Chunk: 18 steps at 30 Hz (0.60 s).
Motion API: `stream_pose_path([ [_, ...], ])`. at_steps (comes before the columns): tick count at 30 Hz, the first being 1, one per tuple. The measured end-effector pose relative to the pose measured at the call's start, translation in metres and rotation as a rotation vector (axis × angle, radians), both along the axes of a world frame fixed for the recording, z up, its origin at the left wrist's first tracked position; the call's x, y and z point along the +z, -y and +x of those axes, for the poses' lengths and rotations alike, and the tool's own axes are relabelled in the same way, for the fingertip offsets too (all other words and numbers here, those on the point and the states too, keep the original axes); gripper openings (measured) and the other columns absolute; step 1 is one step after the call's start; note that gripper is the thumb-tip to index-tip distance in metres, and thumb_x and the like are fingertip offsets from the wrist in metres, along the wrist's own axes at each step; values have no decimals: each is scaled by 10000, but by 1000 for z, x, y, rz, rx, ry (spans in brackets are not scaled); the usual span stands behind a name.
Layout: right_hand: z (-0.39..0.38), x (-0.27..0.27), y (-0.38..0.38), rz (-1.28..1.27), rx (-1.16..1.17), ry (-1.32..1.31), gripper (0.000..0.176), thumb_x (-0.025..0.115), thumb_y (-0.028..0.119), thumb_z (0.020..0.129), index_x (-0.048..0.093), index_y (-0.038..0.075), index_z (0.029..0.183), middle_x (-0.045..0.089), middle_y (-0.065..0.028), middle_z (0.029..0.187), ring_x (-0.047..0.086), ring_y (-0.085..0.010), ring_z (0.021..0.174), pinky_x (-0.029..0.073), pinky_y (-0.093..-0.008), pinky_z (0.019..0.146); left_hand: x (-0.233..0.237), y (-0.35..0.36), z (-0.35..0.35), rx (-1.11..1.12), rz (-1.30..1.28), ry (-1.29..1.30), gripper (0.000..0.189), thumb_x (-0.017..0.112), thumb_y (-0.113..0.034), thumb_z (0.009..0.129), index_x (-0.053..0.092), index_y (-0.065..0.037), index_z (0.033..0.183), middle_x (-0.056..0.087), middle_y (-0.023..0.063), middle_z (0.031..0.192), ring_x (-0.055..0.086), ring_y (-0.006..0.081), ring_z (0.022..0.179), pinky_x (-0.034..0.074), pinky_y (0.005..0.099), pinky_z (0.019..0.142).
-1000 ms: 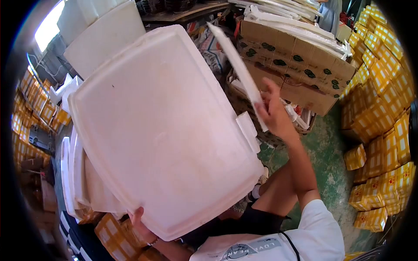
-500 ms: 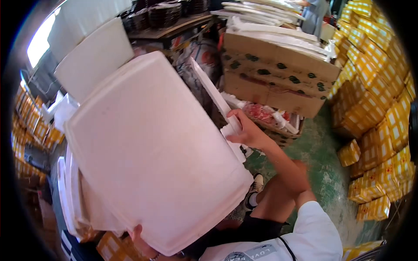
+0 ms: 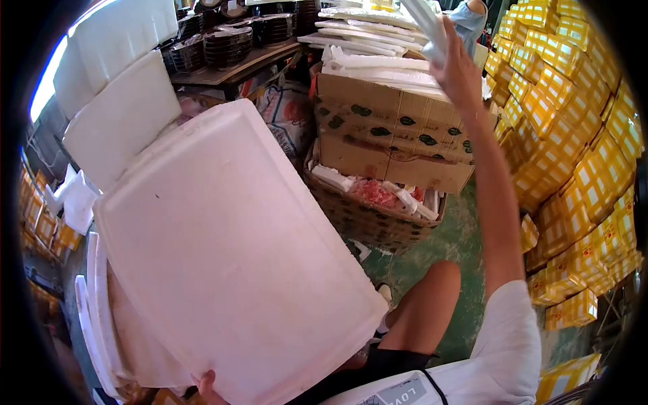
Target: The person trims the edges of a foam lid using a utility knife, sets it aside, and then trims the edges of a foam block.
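A large white foam box (image 3: 229,250) fills the lower left, tilted with its flat bottom facing me. My left hand (image 3: 202,387) grips its lower edge; only the fingertips show. My right hand (image 3: 455,67) is raised high at the upper right, closed on a thin white foam strip (image 3: 422,20) that runs out of the top of the frame. The arm stretches over cardboard boxes (image 3: 395,131) topped with a pile of white foam sheets (image 3: 368,40).
A woven basket (image 3: 371,216) with foam scraps and red-packed items stands below the cardboard boxes. Stacks of yellow cartons (image 3: 574,135) line the right. More foam boxes (image 3: 115,108) stand at left, foam lids (image 3: 94,310) under the held box. Another person (image 3: 469,17) is at the top.
My right hand pulled the foam strip off the box's side and swung it up over the cardboard boxes. The foam box sank slightly lower in view.
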State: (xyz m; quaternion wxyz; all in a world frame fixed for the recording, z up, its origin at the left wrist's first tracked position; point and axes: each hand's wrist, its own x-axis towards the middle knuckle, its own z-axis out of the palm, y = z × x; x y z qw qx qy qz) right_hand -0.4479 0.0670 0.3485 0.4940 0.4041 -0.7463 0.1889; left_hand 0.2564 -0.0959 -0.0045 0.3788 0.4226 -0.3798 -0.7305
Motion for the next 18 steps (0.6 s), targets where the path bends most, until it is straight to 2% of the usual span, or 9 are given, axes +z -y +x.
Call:
stream_pose_path([
  [3,-93,40,-6,317,-91,-296,879,723,145,886,232,219,1612,627,-125,1347,710,-390,1026,622,-473,783,-3,1,-8,2,21,19,429,545,-329,904,593,-17,1194,658,165,1158,644,277,1055,552,427,902],
  [4,-110,42,-7,475,-298,-21,790,690,148,921,299,228,1602,581,-161,1438,669,-381,1162,594,-482,890,-4,1,-9,3,23,26,423,548,-326,902,594,-17,1187,662,162,1145,647,275,1043,554,424,895],
  [6,-225,4,-28,618,-287,346,795,674,113,910,326,247,1612,492,-160,1559,563,-370,1338,506,-458,1057,-8,2,-9,-1,32,36,410,554,-319,898,598,-17,1173,669,157,1118,654,270,1020,558,419,882],
  [7,-174,5,-30,712,-323,629,724,666,121,937,391,231,1598,426,-180,1610,490,-361,1420,396,-414,1178,-9,2,-10,-2,37,40,404,558,-316,897,600,-17,1166,673,155,1104,658,268,1008,560,417,875],
  [8,-208,-26,-48,973,-322,426,629,599,188,998,405,227,1595,433,-186,1608,469,-352,1437,363,-392,1199,-11,2,-9,-1,39,42,398,561,-313,895,602,-18,1159,677,152,1091,661,265,996,563,414,868],
  [11,-159,-35,-56,753,-307,906,612,522,228,988,422,225,1592,484,-167,1581,447,-302,1447,325,-381,1206,-15,6,-12,-12,45,38,379,571,-302,890,607,-18,1138,688,144,1051,671,259,961,569,406,848],
  [12,-170,-44,-63,753,-308,921,612,522,228,988,422,225,1592,484,-167,1581,447,-302,1447,325,-381,1206,-2,2,-21,-19,46,52,379,571,-302,890,607,-18,1138,688,144,1051,671,259,961,569,406,848],
  [14,-215,-63,-82,536,18,1191,601,499,156,926,525,120,1525,552,-111,1509,482,-214,1374,350,-351,1166,40,-4,-57,68,70,-63,779,654,-180,726,441,52,1439,611,194,1217,646,325,1029,567,419,838],
  [18,-189,-65,-95,386,62,1030,479,561,245,946,648,84,1389,668,-116,1360,579,-231,1285,371,-317,1130,65,5,-68,-55,-125,-2,666,641,-122,768,490,53,1392,633,166,1142,648,288,977,556,373,836],
])
